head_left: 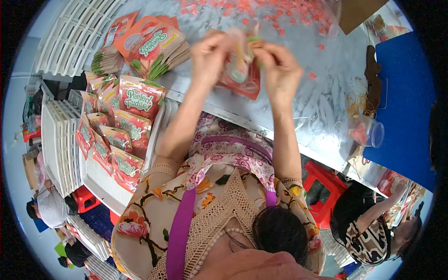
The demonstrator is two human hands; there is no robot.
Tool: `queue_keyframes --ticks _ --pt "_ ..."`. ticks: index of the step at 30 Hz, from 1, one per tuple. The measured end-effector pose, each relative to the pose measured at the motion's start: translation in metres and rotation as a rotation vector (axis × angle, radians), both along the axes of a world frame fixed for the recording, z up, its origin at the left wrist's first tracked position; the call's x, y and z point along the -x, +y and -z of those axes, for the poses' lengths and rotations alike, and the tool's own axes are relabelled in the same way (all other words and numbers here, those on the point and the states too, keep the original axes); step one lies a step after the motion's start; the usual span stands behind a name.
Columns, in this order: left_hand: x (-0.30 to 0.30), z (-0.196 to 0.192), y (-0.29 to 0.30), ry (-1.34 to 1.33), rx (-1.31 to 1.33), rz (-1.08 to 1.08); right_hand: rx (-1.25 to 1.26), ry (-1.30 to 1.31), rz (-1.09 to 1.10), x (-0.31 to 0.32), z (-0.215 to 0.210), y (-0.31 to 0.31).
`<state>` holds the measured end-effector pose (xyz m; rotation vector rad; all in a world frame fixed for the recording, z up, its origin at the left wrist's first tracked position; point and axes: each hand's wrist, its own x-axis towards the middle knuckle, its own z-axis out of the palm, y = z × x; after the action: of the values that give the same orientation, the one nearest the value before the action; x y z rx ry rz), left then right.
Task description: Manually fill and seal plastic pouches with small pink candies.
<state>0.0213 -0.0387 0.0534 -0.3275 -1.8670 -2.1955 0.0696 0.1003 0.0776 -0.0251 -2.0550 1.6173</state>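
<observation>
Over the marble-patterned table, a red candy pouch (pixel 252 85) hangs between my two hands, its upper part smeared by motion. My left hand (pixel 208 57) is closed at the pouch's upper left side. At the upper right edge, by a green and orange strip, my right hand (pixel 281 69) pinches with thumb and forefinger. Whether anything small is in the right fingers besides the pouch edge, I cannot tell. Left of my hands lies a fanned stack of flat pouches (pixel 151 43), with another stack (pixel 105 60) beside it.
Filled pouches (pixel 138 99) stand in a white tray (pixel 107 182) at my left. White plastic racks (pixel 74 35) lean behind it. Loose red candies (pixel 280 14) cover the table's far side. At right are a clear tub (pixel 368 132), rubber bands (pixel 357 103) and a blue board (pixel 403 107). People work nearby.
</observation>
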Motion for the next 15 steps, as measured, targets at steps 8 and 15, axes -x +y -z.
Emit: queue_keyframes --ticks 8,15 --pt "0.017 0.008 -0.029 0.055 -0.325 -0.006 0.002 0.048 -0.058 0.003 0.001 0.037" --pt "0.008 -0.007 -0.042 -0.018 0.019 0.429 0.141 0.102 -0.111 0.0 -0.004 0.025"
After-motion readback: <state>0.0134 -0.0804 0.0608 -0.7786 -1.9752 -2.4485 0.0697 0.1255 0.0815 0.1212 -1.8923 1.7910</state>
